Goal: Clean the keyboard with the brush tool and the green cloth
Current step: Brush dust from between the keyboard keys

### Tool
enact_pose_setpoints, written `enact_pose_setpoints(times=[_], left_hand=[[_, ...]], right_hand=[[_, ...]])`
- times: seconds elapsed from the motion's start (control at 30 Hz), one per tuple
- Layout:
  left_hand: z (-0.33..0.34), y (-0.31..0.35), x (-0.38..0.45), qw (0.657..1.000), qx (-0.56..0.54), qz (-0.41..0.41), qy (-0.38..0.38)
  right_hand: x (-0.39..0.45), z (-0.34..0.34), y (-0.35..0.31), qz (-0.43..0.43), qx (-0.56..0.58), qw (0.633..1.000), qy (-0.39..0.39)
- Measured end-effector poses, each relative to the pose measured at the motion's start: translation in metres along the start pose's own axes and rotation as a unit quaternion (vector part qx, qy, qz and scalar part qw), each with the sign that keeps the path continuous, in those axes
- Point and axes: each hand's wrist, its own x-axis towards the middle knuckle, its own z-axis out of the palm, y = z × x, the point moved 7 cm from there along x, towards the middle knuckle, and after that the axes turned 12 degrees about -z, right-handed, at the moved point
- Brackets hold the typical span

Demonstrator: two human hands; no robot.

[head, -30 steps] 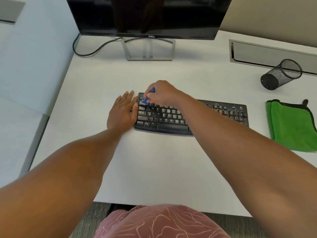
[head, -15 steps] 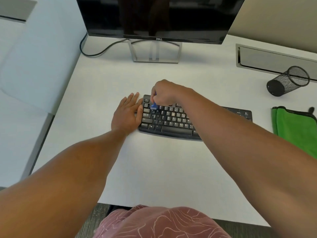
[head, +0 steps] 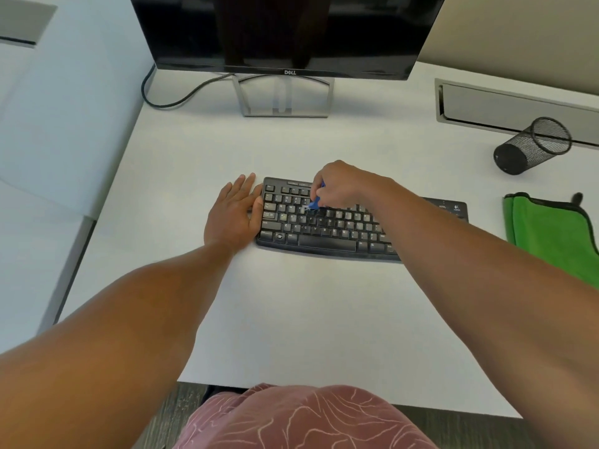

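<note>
A black keyboard (head: 324, 230) lies on the white desk (head: 291, 319). My right hand (head: 343, 186) grips a small blue brush (head: 314, 204), whose pale bristles touch the upper letter rows left of the middle. My left hand (head: 231, 215) lies flat on the desk with straight fingers, its thumb side against the keyboard's left end. My right forearm hides the keyboard's right half. The green cloth (head: 551, 231), folded and edged in black, lies on the desk to the right of the keyboard.
A black monitor (head: 285, 30) on a metal stand (head: 282, 95) stands behind the keyboard, its cable (head: 175, 98) trailing left. A black mesh pen cup (head: 531, 145) lies on its side at the back right, by a grey cable tray (head: 518, 105).
My right hand has carried the brush rightward and a little toward me along the keys, from the keyboard's top left corner. My left hand stays at the keyboard's left end.
</note>
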Motion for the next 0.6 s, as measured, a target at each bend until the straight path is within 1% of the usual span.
enact_pose_setpoints(times=[0.07,0.13,0.2,0.27,0.37,0.4,0.47,0.6], left_hand=[[-0.001,0.0,0.0,1.0,-0.001,-0.001,0.002],[0.0,0.001,0.0,1.0,0.002,-0.001,0.001],[0.0,0.001,-0.001,1.0,0.003,0.0,0.0],[-0.001,0.001,0.0,1.0,-0.001,-0.001,0.0],[-0.001,0.0,-0.001,1.0,0.004,-0.001,-0.002],[-0.001,0.001,-0.001,1.0,0.004,-0.001,-0.002],[-0.001,0.001,-0.001,1.0,0.004,0.0,0.0],[-0.001,0.001,-0.002,1.0,0.004,0.002,0.002]], right_hand=[[-0.003,0.001,0.014,0.022,-0.024,0.999,-0.002],[-0.009,-0.002,0.025,0.048,-0.071,0.996,-0.016],[-0.014,-0.008,0.033,0.066,-0.084,0.994,-0.019],[-0.019,-0.016,0.033,0.059,-0.056,0.997,-0.005],[-0.024,-0.019,0.035,0.039,0.04,0.998,0.036],[-0.025,-0.016,0.038,0.037,0.044,0.998,0.034],[-0.03,-0.006,0.045,0.055,0.004,0.998,0.006],[-0.038,-0.013,0.058,0.113,-0.092,0.989,-0.012]])
